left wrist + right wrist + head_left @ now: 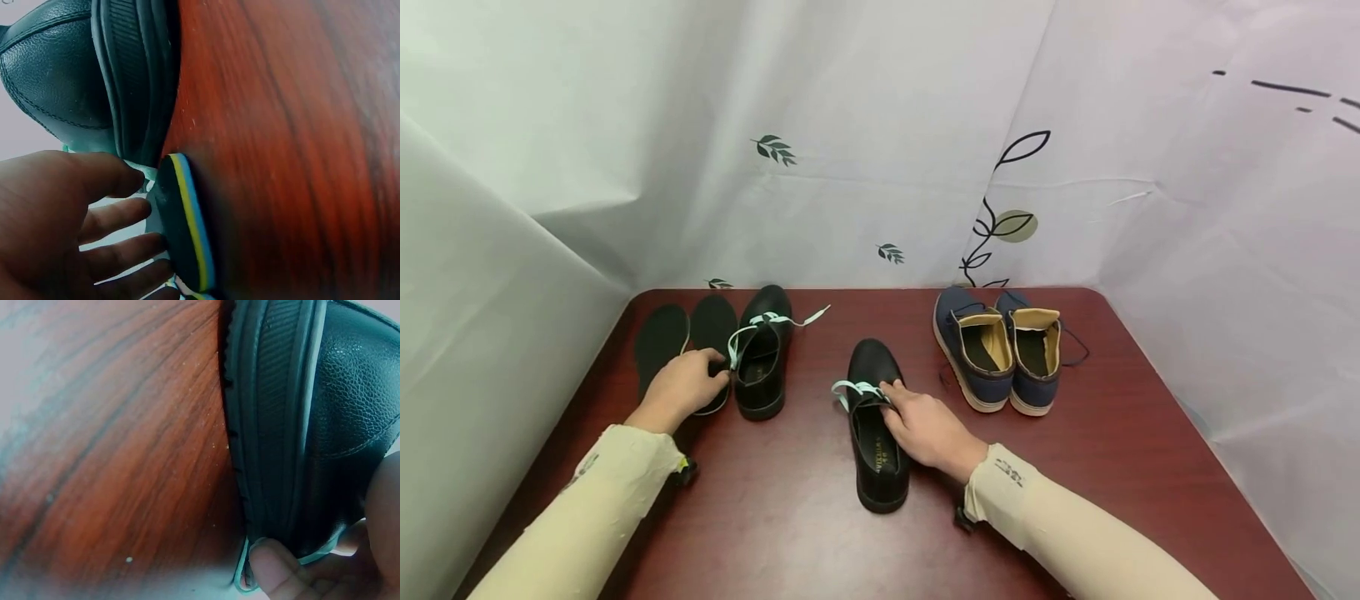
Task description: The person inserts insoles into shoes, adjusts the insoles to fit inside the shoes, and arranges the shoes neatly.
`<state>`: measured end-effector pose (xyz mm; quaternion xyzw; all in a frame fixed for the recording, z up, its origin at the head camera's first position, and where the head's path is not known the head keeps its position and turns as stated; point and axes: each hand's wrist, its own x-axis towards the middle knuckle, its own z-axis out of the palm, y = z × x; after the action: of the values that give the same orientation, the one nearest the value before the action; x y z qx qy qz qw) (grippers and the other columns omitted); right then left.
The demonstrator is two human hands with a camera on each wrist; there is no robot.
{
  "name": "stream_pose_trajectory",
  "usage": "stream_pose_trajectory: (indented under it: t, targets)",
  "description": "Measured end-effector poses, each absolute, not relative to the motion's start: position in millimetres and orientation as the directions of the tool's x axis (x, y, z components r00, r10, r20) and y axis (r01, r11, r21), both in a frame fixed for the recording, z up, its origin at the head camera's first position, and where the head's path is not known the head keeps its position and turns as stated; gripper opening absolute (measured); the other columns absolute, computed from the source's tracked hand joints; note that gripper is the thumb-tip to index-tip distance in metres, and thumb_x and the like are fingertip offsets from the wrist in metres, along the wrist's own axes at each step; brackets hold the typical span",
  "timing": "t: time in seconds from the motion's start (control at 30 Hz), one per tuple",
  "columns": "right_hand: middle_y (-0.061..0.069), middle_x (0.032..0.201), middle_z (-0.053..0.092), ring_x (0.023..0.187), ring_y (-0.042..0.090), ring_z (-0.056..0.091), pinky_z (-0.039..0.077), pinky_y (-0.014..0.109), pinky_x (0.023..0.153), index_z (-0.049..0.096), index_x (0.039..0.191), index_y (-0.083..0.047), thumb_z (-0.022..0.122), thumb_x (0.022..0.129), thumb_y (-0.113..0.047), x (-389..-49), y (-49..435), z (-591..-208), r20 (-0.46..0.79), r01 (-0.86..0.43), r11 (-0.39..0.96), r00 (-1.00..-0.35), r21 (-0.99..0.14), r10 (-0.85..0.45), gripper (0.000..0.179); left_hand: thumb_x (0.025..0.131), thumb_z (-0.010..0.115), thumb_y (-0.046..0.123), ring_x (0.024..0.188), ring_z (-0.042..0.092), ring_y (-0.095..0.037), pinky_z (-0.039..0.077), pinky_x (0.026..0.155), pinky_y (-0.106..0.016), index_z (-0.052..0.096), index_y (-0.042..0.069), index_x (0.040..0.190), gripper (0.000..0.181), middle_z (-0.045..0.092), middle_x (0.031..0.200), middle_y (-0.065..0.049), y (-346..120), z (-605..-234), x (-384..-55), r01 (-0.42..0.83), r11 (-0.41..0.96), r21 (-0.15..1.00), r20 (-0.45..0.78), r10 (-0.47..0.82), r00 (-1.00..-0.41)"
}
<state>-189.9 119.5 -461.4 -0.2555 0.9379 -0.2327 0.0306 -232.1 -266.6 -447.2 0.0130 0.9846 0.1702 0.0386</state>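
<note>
In the middle of the table stands a black leather shoe (874, 367) with pale mint laces, its toe pointing away. My right hand (928, 425) grips it by the right side near the laces; in the right wrist view a fingertip (272, 565) lies by its sole (269, 425). At the left, my left hand (685, 383) reaches over two dark insoles (662, 333), close to the matching black shoe (767, 300). The left wrist view shows its fingers spread beside an insole (181, 231) with a yellow and blue edge. Whether they touch it I cannot tell.
A pair of navy shoes (973, 379) with tan lining stands at the right back. The left black shoe's lace (812, 317) trails onto the reddish-brown table (775, 517). White patterned sheeting (865, 167) hangs behind and along both sides.
</note>
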Motion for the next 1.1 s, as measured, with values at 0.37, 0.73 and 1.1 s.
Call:
stream_pose_trajectory:
  t: [0.37,0.73,1.1]
  targets:
    - [0.006,0.151,0.049,0.139,0.016,0.046,0.043,0.04,0.109,0.047,0.15,-0.01,0.043,0.105,-0.036,-190,121,-461,0.067,-0.464,0.761,-0.869,-0.453,-0.49,0.052,0.095,0.059,0.026,0.09,0.065,-0.038,0.051,0.066,-0.049,0.067,0.001,0.117,0.034,0.067,0.113,-0.024,-265,-439,-225,-0.016,0.959,0.283,-0.11,0.016,-0.994]
    - [0.006,0.151,0.049,0.14,0.016,0.045,0.043,0.04,0.11,0.047,0.15,-0.01,0.043,0.105,-0.036,-189,120,-461,0.064,-0.464,0.76,-0.868,-0.455,-0.492,0.052,0.095,0.059,0.033,0.092,0.064,-0.037,0.051,0.069,-0.051,0.064,-0.001,0.122,0.043,0.066,0.116,-0.026,-266,-408,-231,-0.004,0.965,0.262,-0.161,0.039,-0.986]
    - [0.007,0.151,0.048,0.14,0.016,0.045,0.042,0.041,0.11,0.046,0.15,-0.009,0.044,0.105,-0.035,-189,119,-460,0.049,-0.458,0.763,-0.869,-0.457,-0.492,0.052,0.095,0.057,0.038,0.109,0.054,-0.055,0.049,0.079,-0.062,0.041,-0.008,0.143,0.069,0.049,0.13,-0.04,-270,-419,-251,-0.102,0.956,0.276,-0.146,-0.063,-0.987]
